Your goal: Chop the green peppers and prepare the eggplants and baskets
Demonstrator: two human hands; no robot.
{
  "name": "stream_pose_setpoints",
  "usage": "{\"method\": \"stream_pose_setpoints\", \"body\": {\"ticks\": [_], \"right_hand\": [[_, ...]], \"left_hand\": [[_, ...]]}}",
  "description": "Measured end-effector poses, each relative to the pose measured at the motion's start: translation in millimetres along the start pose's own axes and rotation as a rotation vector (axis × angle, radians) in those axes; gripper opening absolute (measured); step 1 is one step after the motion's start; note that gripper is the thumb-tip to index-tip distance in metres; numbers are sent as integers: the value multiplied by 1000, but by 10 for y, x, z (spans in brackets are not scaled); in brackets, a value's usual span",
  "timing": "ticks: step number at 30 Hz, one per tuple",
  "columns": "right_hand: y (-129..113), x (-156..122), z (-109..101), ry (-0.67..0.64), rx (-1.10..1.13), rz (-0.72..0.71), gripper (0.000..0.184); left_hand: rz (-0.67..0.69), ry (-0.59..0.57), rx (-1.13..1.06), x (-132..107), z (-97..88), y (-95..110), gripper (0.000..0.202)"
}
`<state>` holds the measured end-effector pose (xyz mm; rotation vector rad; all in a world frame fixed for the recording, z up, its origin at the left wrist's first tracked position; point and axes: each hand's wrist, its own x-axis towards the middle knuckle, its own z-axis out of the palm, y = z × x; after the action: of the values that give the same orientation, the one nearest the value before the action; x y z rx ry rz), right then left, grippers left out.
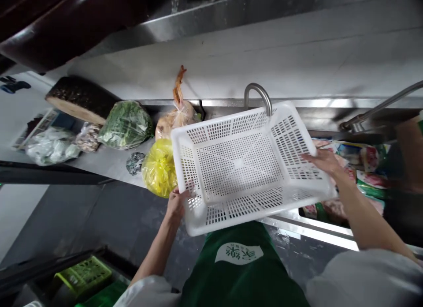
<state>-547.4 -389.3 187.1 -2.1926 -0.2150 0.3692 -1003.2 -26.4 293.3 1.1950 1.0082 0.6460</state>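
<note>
I hold a white perforated plastic basket (243, 166), empty and tilted toward me, above the sink area. My left hand (176, 203) grips its lower left corner, fingers curled round the rim. At the right side wall, my right hand (322, 160) holds the basket from outside, fingers over the rim. A curved metal faucet (259, 94) rises just behind the basket.
Left on the steel counter (112, 161) lie a yellow bag (160, 168), a bag of greens (125, 124), a tied clear bag (178, 115) and a wooden block (79, 99). Packaged foods (366, 166) fill the sink at the right. A green crate (84, 274) sits low left.
</note>
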Motion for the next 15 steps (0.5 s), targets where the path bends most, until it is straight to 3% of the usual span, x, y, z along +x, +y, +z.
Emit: {"method": "stream_pose_setpoints", "body": {"ticks": [3,7,11,15], "right_hand": [[257,-192,-342,-3,168,160,22],[418,-589,-587,130,360,313,14],[571,-908,-690,274,302,354,9],[829,-1081,-809,345,204,390,14]], "left_hand": [[-61,-99,52,351,214,-153,44],[-25,-171,226,844,696,-357,35],[59,-232,482,1270,1211,-410,22],[112,-265,623,1563,1608,-373,19]]}}
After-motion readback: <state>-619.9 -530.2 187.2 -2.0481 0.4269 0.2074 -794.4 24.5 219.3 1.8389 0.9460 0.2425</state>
